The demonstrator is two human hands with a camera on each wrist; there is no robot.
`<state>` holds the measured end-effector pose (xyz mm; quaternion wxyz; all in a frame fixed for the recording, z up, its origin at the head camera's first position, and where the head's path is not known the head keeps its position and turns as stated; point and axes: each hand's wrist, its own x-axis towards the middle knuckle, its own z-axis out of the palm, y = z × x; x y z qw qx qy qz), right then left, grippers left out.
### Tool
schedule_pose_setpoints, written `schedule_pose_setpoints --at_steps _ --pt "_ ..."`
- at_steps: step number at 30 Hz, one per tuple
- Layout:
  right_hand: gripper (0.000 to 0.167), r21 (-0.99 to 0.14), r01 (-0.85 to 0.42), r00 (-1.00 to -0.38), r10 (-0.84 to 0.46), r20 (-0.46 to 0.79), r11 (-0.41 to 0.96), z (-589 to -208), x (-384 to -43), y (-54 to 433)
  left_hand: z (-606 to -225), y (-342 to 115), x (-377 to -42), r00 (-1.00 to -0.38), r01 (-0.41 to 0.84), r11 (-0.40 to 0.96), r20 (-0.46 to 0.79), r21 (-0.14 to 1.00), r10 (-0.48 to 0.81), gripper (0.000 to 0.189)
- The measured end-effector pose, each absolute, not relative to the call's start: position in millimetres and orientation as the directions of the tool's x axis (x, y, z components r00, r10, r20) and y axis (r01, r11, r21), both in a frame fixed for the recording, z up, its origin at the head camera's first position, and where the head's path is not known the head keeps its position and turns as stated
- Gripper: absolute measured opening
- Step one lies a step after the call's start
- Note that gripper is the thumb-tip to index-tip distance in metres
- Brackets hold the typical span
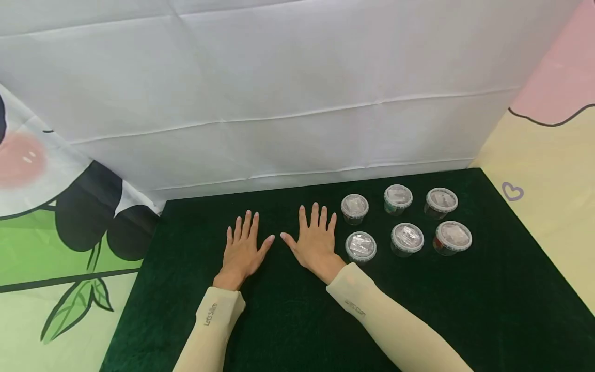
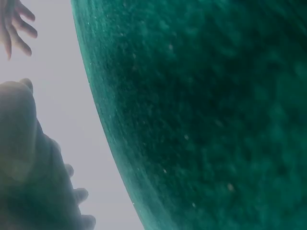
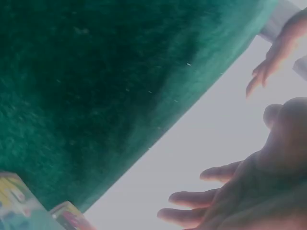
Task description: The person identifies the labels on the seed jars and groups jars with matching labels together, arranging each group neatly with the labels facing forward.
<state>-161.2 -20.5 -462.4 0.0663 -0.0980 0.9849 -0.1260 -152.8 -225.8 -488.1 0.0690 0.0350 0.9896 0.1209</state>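
Both hands are spread palm down over a dark green cloth, and neither holds anything. My left hand has straight fingers pointing away, its thumb out toward the other hand. Beside it, my right hand is fanned the same way, thumb pointing left. Close to the right of that hand is a clear round tub with a pale lid. Behind it is a similar tub. In the left and right wrist views, a pale gap shows between the palms and the cloth.
More lidded tubs stand on the right in two rows, including a back middle one, a back right one, a front middle one and a front right one. A white sheet hangs behind the table; printed cloth borders both sides.
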Motion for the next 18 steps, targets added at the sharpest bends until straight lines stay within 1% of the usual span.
schedule_pose_setpoints --at_steps 4,11,18 --pt "0.087 -0.285 -0.194 -0.971 -0.224 -0.078 0.939 -452 -156 -17 -488 -222 -153 -0.989 0.080 0.959 -0.102 0.271 0.111 0.087" --pt "0.085 -0.362 -0.209 -0.970 -0.238 -0.038 0.908 -438 -148 -8 -486 -214 -152 -0.987 0.128 0.947 -0.059 0.295 0.152 0.086" --pt "0.086 -0.390 -0.227 -0.969 -0.249 -0.004 0.892 -428 -142 2 -481 -204 -152 -0.980 0.175 0.923 -0.027 0.342 0.195 0.084"
